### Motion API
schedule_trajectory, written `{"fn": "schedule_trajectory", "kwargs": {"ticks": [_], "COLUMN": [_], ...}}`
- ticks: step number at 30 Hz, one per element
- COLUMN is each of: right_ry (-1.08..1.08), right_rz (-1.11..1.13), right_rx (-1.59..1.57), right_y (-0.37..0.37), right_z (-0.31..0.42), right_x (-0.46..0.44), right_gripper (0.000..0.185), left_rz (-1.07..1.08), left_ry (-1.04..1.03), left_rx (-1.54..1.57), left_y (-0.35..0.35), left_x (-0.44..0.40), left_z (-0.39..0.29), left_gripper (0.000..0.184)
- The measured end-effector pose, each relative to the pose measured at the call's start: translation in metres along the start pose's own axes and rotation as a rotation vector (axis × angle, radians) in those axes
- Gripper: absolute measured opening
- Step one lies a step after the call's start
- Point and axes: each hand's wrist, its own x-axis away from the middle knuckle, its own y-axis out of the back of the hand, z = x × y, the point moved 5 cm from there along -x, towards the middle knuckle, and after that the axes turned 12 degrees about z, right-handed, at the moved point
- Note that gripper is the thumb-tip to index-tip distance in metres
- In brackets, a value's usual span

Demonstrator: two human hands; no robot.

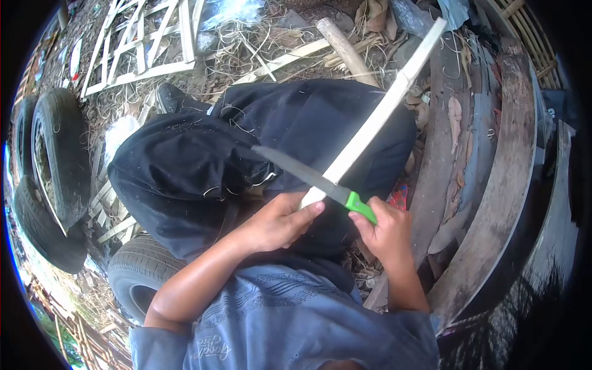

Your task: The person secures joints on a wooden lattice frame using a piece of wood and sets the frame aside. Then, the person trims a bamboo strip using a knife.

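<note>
A long pale strip of split bamboo or wood (370, 128) slants up and to the right across my dark trousers. My left hand (282, 223) is closed around its lower end, thumb along the edge. In my right hand (385, 228) is a knife (302, 172), gripped by its bright green handle. The knife's blade crosses the strip just above my left hand and points to the upper left. Whether the edge bites into the strip cannot be made out.
Old tyres (60, 154) lie at the left, another tyre (145, 271) beside my left arm. A slatted lattice (139, 46) is at the upper left. A round stick (346, 50) lies beyond my knees, and weathered planks (502, 166) run along the right.
</note>
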Motion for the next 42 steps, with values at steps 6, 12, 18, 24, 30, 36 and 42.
{"fn": "schedule_trajectory", "kwargs": {"ticks": [6, 12, 18, 24, 30, 36, 42], "right_ry": [-0.285, -0.015, 0.075, 0.162, -0.270, 0.002, 0.168], "right_rz": [-0.113, 0.007, -0.008, -0.063, -0.334, -0.089, -0.180], "right_rx": [0.009, -0.078, -0.054, 0.152, 0.265, -0.740, -0.996], "right_y": [0.016, 0.003, 0.005, 0.027, 0.082, 0.004, -0.042], "right_z": [-0.035, 0.003, 0.020, 0.039, -0.029, 0.030, 0.100], "right_x": [0.000, -0.012, -0.019, -0.030, -0.029, -0.058, -0.089], "right_gripper": [0.041, 0.046, 0.054, 0.053, 0.039, 0.031, 0.025], "left_rz": [-0.010, -0.033, -0.174, -0.230, -0.274, -0.140, 0.002], "left_ry": [0.031, -0.014, -0.126, -0.242, -0.236, -0.224, -0.377], "left_rx": [-0.059, -0.106, -0.343, -0.390, -0.337, 0.246, 0.158], "left_y": [0.009, 0.019, 0.019, 0.024, 0.040, 0.032, 0.031], "left_x": [0.007, 0.023, 0.045, 0.065, 0.089, 0.069, 0.048], "left_z": [0.014, 0.011, -0.007, -0.024, -0.005, 0.018, 0.037], "left_gripper": [0.038, 0.037, 0.037, 0.038, 0.034, 0.029, 0.032]}}
